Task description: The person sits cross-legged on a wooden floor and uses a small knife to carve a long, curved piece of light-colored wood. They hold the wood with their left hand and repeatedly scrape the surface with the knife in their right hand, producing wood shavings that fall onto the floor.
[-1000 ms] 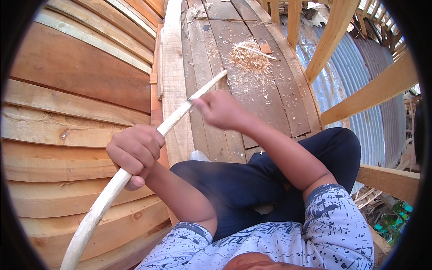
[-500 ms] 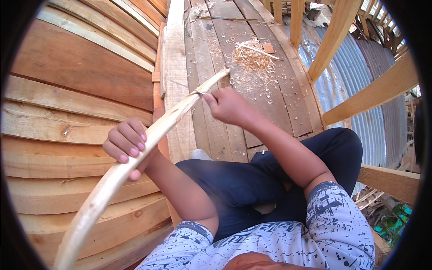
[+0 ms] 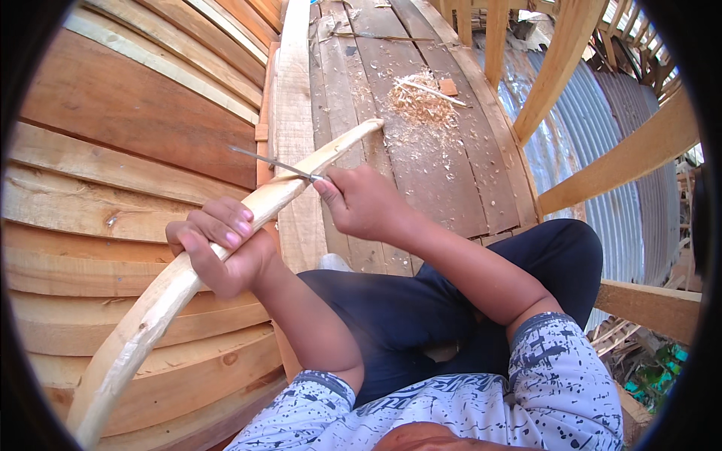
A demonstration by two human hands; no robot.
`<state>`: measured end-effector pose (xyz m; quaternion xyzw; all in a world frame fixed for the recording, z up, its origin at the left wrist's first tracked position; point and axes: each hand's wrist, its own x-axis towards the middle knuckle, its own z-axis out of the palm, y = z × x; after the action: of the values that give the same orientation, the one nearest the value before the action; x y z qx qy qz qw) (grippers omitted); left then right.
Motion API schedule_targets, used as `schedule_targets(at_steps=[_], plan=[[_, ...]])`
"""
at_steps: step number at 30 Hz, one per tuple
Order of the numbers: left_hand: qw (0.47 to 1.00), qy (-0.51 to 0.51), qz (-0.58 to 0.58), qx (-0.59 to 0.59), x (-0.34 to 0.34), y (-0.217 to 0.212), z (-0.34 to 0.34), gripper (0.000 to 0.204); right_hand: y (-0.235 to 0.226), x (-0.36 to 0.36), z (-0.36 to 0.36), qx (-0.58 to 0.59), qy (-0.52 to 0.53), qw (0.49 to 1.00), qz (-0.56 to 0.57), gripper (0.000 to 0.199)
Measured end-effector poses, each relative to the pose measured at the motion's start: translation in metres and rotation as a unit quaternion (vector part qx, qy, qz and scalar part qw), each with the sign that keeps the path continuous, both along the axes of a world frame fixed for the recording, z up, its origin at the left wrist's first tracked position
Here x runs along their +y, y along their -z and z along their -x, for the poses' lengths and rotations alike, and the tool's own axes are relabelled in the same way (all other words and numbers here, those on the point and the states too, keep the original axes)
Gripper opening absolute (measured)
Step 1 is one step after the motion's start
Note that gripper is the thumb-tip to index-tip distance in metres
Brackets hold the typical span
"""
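A long, pale, peeled wooden pole (image 3: pixel 162 304) runs from the lower left up to the middle, its far tip resting over the floorboards. My left hand (image 3: pixel 226 244) is closed around the pole near its middle. Farther up, my right hand (image 3: pixel 365 199) grips a knife (image 3: pixel 274 161) whose handle is mostly hidden in the fist. The thin blade lies across the pole and points left toward the plank wall. A raised sliver of wood shows beside the blade.
A heap of wood shavings (image 3: pixel 421 105) lies on the plank floor (image 3: pixel 466 177), with a thin stick (image 3: pixel 432 93) and a small reddish block (image 3: pixel 448 86) on it. A plank wall (image 3: pixel 135 143) rises at left. Wooden railing posts (image 3: pixel 560 71) and corrugated metal sheets (image 3: pixel 594 143) are at right.
My right hand has drawn the knife back along the pole toward my left hand, and the blade now shows fully. The pole has turned slightly, and my left hand's grip has shifted.
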<state>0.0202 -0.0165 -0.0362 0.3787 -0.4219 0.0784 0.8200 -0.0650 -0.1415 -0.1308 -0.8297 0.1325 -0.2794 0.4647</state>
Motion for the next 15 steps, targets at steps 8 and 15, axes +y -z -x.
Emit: schedule_targets(at_steps=[8,15], plan=[[0.992,-0.089,0.032,0.086,-0.015,-0.003,0.007,0.017,-0.003,-0.008,-0.002,0.050,0.018,0.998,-0.021,0.040],[0.991,-0.078,0.042,0.097,-0.021,-0.005,0.013,0.015,0.045,-0.044,-0.009,0.068,0.069,0.992,-0.079,0.037]])
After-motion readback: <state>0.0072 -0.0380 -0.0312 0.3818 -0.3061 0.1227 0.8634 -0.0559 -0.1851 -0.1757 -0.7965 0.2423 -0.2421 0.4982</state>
